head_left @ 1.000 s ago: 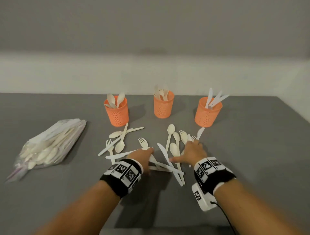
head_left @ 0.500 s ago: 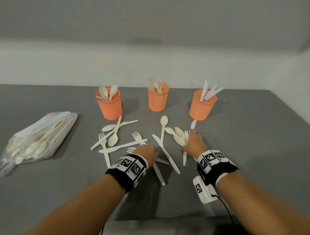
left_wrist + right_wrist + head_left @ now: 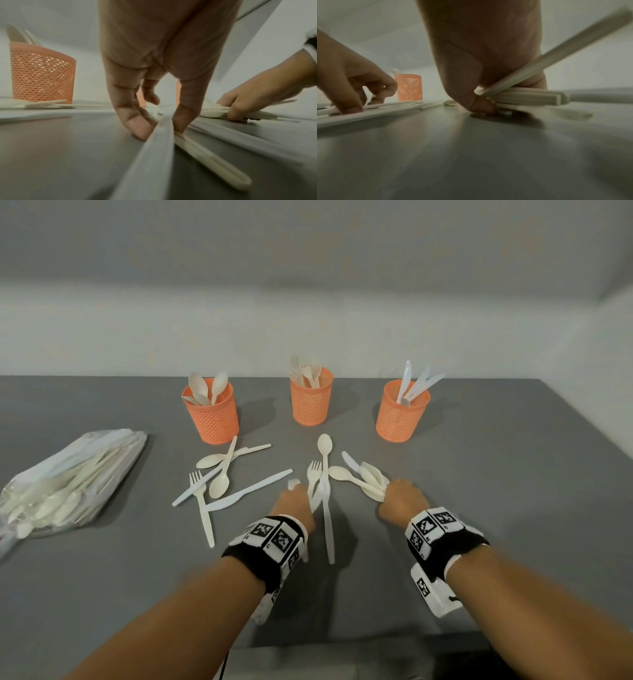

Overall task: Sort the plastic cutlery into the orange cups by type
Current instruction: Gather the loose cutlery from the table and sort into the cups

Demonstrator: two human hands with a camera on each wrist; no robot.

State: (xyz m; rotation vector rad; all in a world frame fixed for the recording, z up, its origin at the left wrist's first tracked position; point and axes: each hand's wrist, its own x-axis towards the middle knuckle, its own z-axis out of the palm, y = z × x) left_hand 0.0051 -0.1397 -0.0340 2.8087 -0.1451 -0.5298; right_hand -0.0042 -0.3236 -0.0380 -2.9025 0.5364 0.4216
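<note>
On the far left of the flat grey surface [image 3: 513, 508], near its left edge, lies a clear plastic bag of cream cutlery [image 3: 65, 484], with bare grey between it and the loose pieces. Three orange mesh plastic cups stand in a row toward the back edge, well apart from one another: the left cup [image 3: 213, 419] holds about four spoons, the middle cup [image 3: 311, 402] several forks, the right cup [image 3: 401, 416] about four knives.

In front of the left cup lies a crossed group: two cream plastic spoons [image 3: 219, 484], one cream plastic fork [image 3: 202, 505] and two white plastic knives [image 3: 246, 491].

The left hand [image 3: 296, 505] is down on the surface, its fingers [image 3: 135, 125] and thumb pinching the handles of a white knife [image 3: 327, 522] and a cream fork [image 3: 313, 474]. A single cream spoon [image 3: 324, 446] lies just beyond.

The right hand [image 3: 402, 498] is clenched around a bundle of cream spoons and a white knife [image 3: 366, 477], thumb tip touching the surface.

Open grey stretches right of that hand to the right edge, and the near strip before the front edge is bare.
</note>
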